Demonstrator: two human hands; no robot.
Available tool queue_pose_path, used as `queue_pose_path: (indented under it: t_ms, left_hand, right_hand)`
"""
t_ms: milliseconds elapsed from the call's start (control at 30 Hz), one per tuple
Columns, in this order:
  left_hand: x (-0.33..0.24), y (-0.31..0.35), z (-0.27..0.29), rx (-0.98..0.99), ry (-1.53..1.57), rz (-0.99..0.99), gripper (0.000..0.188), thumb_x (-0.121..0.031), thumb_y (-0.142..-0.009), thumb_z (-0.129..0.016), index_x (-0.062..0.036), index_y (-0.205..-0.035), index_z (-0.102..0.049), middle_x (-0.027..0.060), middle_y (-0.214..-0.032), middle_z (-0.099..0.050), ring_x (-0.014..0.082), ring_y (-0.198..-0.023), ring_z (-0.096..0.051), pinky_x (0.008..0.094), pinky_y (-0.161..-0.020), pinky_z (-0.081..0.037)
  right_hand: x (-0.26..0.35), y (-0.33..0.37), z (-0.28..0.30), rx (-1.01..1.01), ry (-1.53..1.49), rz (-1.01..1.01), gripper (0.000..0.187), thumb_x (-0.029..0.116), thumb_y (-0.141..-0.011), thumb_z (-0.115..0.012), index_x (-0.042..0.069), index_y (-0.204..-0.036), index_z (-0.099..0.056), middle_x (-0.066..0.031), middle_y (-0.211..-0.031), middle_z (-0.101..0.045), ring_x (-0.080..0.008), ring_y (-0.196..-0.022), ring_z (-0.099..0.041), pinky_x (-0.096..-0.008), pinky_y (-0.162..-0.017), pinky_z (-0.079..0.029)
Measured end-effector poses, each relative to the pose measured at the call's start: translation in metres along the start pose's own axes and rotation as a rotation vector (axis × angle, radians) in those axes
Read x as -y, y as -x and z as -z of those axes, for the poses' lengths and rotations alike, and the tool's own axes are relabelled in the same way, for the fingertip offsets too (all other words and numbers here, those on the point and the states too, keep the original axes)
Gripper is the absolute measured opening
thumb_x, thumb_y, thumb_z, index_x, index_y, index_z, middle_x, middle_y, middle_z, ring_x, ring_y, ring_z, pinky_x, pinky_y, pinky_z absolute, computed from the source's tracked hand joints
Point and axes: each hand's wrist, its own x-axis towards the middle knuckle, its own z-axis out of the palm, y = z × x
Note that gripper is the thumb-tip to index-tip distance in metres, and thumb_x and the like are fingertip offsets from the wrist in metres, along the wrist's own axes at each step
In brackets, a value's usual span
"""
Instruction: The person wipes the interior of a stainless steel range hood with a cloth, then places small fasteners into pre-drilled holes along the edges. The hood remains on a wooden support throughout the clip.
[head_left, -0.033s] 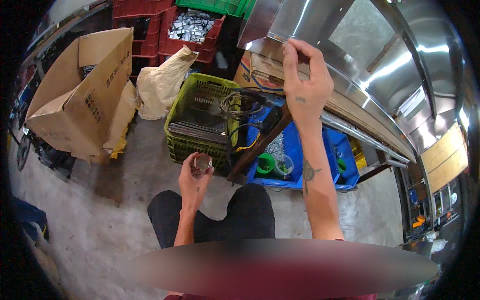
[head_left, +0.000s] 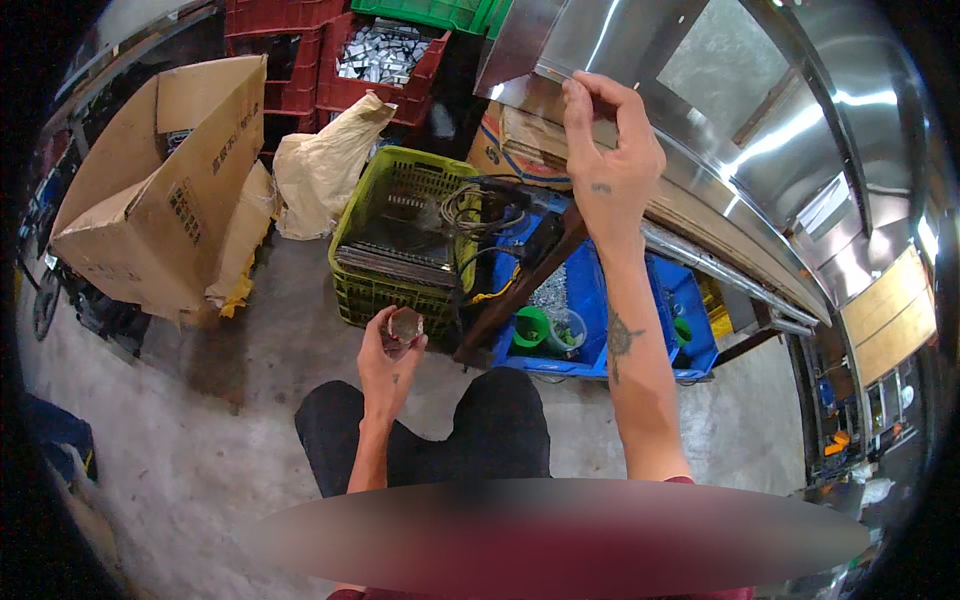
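One clear container (head_left: 405, 325), within left hand (head_left: 383, 366)

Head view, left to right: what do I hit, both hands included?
Open brown cardboard box, crumpled beige sack, left hand holding a clear roundish object, right hand, flat light-brown rectangular panel.

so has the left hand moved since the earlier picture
No, not visibly: the left hand keeps the same place in view, by the near side of the yellow-green crate.
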Motion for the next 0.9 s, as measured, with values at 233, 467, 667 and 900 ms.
queue_pose_path:
  t_ms: [233, 467, 667, 900]
  left_hand:
    - [0.023, -0.003, -0.005, -0.017, -0.045, 0.026, 0.055, -0.009, -0.09, -0.086, -0.0029, -0.14, -0.064, 0.013, -0.124, -0.074, 0.0205, -0.105, -0.074, 0.0337, -0.092, -0.06]
    - [0.034, -0.001, -0.003, -0.011, -0.068, 0.022, 0.057, -0.01, -0.09, -0.085, -0.0029, -0.142, -0.062, 0.013, -0.125, -0.074, 0.0209, -0.106, -0.073, 0.0348, -0.095, -0.059]
    - [0.036, -0.002, -0.005, 0.0, 0.008, 0.033, 0.058, -0.01, -0.09, -0.084, -0.0018, -0.143, -0.06, 0.014, -0.129, -0.074, 0.0228, -0.112, -0.073, 0.0363, -0.099, -0.057]
    - [0.035, -0.002, -0.007, 0.011, 0.012, 0.068, 0.059, -0.008, -0.09, -0.084, -0.0015, -0.144, -0.06, 0.0137, -0.128, -0.075, 0.0228, -0.112, -0.074, 0.0356, -0.097, -0.058]
  right_hand:
    - [-0.024, -0.007, -0.021, 0.081, -0.076, -0.039, 0.013, 0.01, -0.096, -0.079, 0.005, -0.107, -0.073, -0.0102, -0.096, -0.077, -0.0196, -0.078, -0.075, -0.0326, -0.074, -0.059]
    - [-0.026, 0.004, -0.026, 0.105, 0.071, -0.016, 0.012, 0.011, -0.096, -0.078, 0.007, -0.105, -0.072, -0.0085, -0.09, -0.074, -0.0195, -0.069, -0.072, -0.0343, -0.064, -0.057]
    - [-0.027, 0.002, -0.031, 0.108, 0.139, 0.031, 0.011, 0.012, -0.097, -0.078, 0.007, -0.104, -0.072, -0.0074, -0.089, -0.075, -0.0197, -0.065, -0.07, -0.0341, -0.061, -0.056]
    - [-0.028, 0.002, -0.032, 0.117, 0.127, 0.024, 0.01, 0.012, -0.097, -0.078, 0.006, -0.103, -0.073, -0.0084, -0.089, -0.075, -0.0211, -0.066, -0.071, -0.0346, -0.062, -0.056]
